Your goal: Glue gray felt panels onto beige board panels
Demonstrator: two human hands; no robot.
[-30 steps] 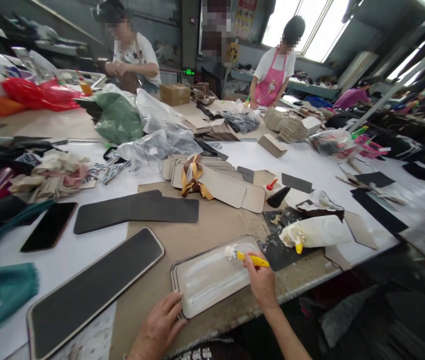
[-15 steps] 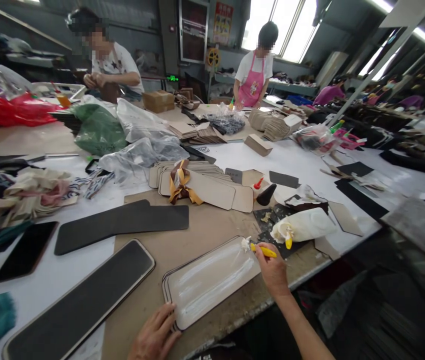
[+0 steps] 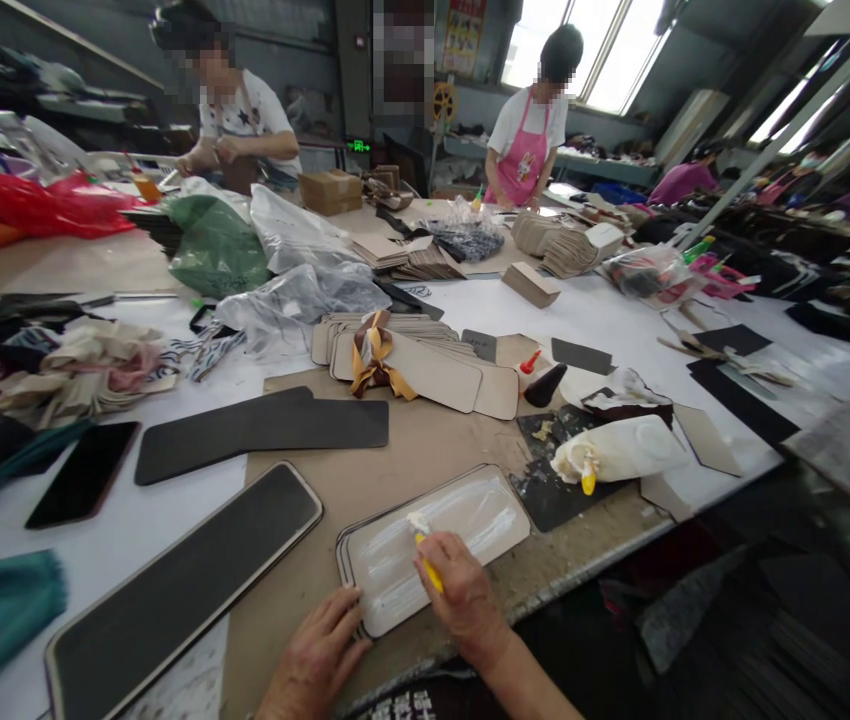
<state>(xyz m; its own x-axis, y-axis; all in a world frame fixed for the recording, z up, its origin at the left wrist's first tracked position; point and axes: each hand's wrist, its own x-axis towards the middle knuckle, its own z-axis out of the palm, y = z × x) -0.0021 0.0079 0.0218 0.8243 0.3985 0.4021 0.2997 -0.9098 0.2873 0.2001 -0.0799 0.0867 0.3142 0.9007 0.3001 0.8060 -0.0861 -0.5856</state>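
Note:
My right hand (image 3: pixel 461 592) grips a yellow-handled brush (image 3: pixel 429 562). Its white, paste-laden bristles touch the top beige board (image 3: pixel 470 510) of a small stack. White streaks run lengthwise over that board. My left hand (image 3: pixel 321 640) lies at the stack's near left end, fingers stretched out and fingertips on the edge. To the right, a whitish plastic bottle (image 3: pixel 631 447) lies on its side with thick paste at its cut opening. A second yellow handle (image 3: pixel 588 478) pokes out there.
Left of my hands lies a long dark panel with a pale rim (image 3: pixel 185 590), and beyond it dark panels (image 3: pixel 267 435) and a phone (image 3: pixel 84 475). A ribbon-tied stack of boards (image 3: pixel 440 375) lies ahead. The table edge (image 3: pixel 545 590) runs near my right arm. Two people work across the table.
My right hand has moved the brush left and toward me, from the board's far right end to its middle. White streaks now cover more of the board. My left hand stays at the stack's end.

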